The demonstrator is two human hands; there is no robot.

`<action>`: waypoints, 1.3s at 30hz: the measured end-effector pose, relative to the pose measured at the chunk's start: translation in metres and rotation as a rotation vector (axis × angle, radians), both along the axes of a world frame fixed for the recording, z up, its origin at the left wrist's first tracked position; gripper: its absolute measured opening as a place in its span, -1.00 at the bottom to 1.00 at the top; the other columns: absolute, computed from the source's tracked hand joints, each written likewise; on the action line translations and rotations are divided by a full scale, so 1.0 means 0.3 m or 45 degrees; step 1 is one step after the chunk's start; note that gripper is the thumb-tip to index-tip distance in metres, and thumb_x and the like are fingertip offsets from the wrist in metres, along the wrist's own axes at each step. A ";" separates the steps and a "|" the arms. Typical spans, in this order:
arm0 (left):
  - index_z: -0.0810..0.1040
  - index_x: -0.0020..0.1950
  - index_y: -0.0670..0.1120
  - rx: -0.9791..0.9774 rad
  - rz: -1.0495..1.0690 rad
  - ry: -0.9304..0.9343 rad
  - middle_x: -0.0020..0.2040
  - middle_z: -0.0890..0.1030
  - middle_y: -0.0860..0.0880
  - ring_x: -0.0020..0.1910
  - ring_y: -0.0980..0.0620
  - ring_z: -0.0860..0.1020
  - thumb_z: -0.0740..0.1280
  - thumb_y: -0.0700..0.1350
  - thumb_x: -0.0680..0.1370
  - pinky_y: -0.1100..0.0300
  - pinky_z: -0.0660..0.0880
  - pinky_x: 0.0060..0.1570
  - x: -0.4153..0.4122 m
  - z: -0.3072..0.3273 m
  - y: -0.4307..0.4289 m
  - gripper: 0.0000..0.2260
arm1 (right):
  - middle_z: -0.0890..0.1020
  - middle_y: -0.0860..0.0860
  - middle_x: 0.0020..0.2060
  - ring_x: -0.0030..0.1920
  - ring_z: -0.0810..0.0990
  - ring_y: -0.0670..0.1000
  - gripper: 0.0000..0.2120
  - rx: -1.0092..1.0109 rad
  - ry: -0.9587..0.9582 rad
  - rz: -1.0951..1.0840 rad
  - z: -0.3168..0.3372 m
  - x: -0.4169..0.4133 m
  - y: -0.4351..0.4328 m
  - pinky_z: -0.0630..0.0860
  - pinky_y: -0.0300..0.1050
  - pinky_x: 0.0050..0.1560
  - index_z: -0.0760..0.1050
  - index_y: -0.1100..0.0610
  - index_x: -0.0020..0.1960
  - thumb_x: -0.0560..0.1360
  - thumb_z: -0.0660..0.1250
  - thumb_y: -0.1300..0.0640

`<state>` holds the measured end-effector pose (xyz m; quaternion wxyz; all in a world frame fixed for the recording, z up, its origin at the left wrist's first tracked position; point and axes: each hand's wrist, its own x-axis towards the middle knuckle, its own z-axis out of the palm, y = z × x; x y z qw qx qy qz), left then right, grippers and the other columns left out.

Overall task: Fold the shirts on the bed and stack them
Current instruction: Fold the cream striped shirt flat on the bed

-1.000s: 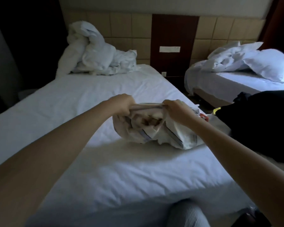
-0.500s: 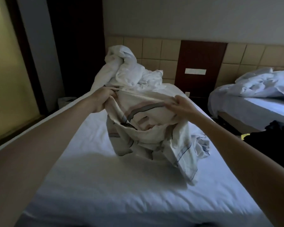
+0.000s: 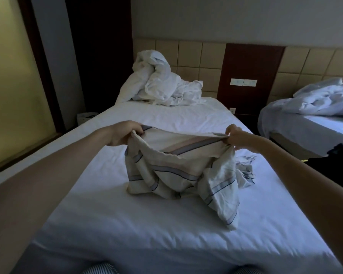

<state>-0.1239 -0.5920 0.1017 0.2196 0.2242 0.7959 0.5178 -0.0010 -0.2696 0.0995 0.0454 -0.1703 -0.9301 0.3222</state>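
Both hands, L (image 3: 123, 133) & R (image 3: 237, 138), pinched striped shirt's (image 3: 178, 171) top edge, stretched over bed (image 3: 107, 214) mid; hem touched sheet.

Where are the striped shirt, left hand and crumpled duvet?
striped shirt (image 3: 176, 167), head view, middle of the draped cloth.
left hand (image 3: 125, 133), head view, back of the hand.
crumpled duvet (image 3: 158, 84), head view, middle of heap.

Dim room, soft left-side glow — dark corners, wide-angle edge stretch
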 end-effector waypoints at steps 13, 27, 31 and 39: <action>0.26 -0.39 -0.10 -0.015 0.363 0.576 -0.42 0.29 -0.04 -0.41 0.00 0.28 0.15 -0.06 0.62 0.12 0.17 -0.36 0.000 0.005 0.161 -0.62 | 0.53 0.22 -0.02 -0.02 0.53 0.19 -0.78 0.185 -0.118 -0.270 0.069 0.087 0.037 0.50 0.08 -0.02 0.46 0.33 0.09 0.55 0.14 0.23; 0.19 -0.41 -0.09 -0.586 0.050 1.118 -0.43 0.26 -0.04 -0.37 -0.04 0.27 0.11 -0.45 0.39 0.14 0.11 -0.34 0.013 0.035 0.235 -0.69 | 0.52 0.13 -0.11 -0.17 0.49 0.08 -0.88 -0.679 0.294 -0.272 0.125 0.139 0.031 0.49 0.10 -0.05 0.44 0.22 0.02 0.59 0.14 0.23; 0.22 -0.42 -0.10 0.046 0.213 0.560 -0.44 0.21 -0.04 -0.43 0.03 0.20 0.06 -0.46 0.43 0.20 0.10 -0.40 0.038 0.116 0.272 -0.67 | 0.52 0.26 0.09 -0.01 0.54 0.16 -0.59 -0.605 0.330 -0.124 0.116 0.135 0.011 0.42 0.00 0.17 0.38 0.28 0.27 0.58 0.20 -0.01; 0.39 -0.32 -0.02 0.131 -0.085 0.101 -0.51 0.29 0.07 -0.54 0.16 0.24 0.26 -0.19 0.47 0.32 0.16 -0.54 0.073 0.164 0.225 -0.82 | 0.23 0.01 0.12 0.08 0.31 0.02 -0.54 1.138 -0.240 0.320 0.108 0.166 0.080 0.33 -0.12 0.11 0.23 0.03 0.27 0.47 0.36 0.03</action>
